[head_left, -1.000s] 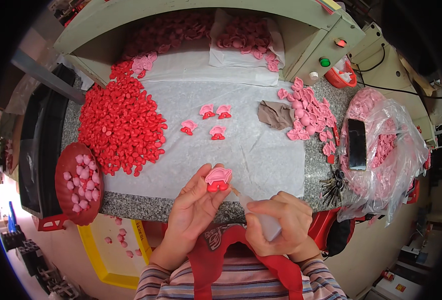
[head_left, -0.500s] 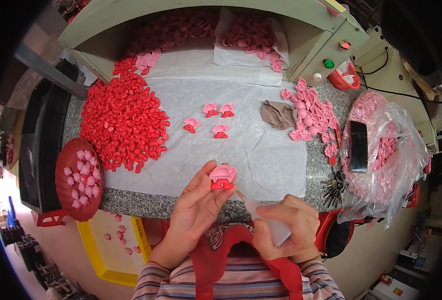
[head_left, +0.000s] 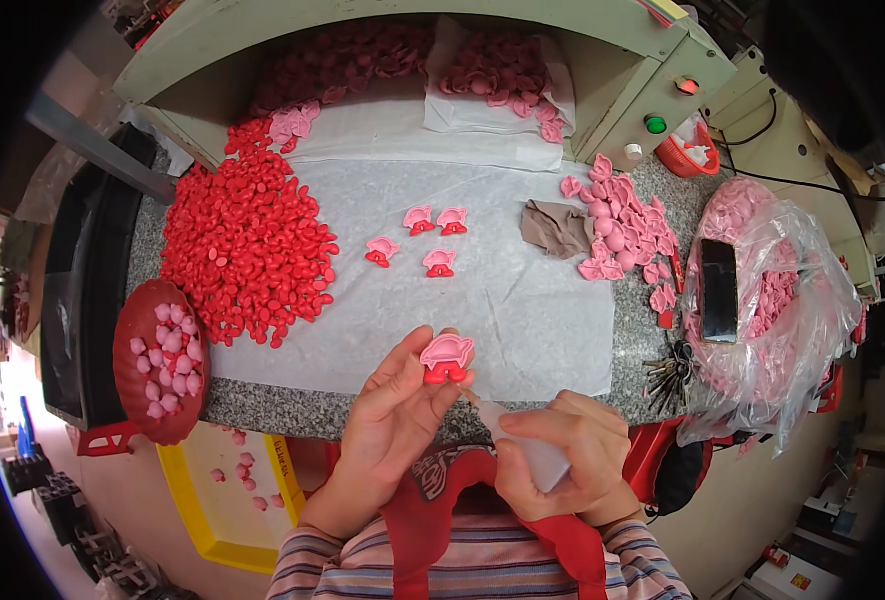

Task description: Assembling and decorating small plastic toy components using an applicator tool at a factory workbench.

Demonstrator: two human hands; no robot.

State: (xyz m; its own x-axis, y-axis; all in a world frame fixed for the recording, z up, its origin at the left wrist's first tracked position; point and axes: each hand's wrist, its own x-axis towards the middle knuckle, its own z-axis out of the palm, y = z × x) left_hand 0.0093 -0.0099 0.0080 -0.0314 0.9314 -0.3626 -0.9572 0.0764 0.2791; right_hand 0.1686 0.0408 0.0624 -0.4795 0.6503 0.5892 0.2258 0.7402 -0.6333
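Between the fingertips of my left hand [head_left: 394, 398] is a small plastic figure half [head_left: 447, 358], a hollow pink shell joined to red feet. My right hand [head_left: 569, 450] is wrapped round a translucent squeeze bottle [head_left: 534, 447] with a narrow nozzle. The nozzle tip [head_left: 471, 397] points up-left, just below and right of the red feet; whether it touches them I cannot tell. Farther off on the white sheet [head_left: 382, 330] lie several similar pink-and-red pieces [head_left: 439, 262].
A heap of red foot parts [head_left: 247, 240] covers the left. Pink shells [head_left: 627, 225] and a brown cloth [head_left: 559, 228] lie right, near a phone [head_left: 718, 290] on a plastic bag [head_left: 792, 350] and keys [head_left: 669, 377]. A red bowl [head_left: 132, 400] stands left; a pale green machine [head_left: 617, 110] behind.
My right hand has shifted slightly left with the bottle, bringing its nozzle closer beneath the piece. My left hand has tilted the piece a little and still holds it.
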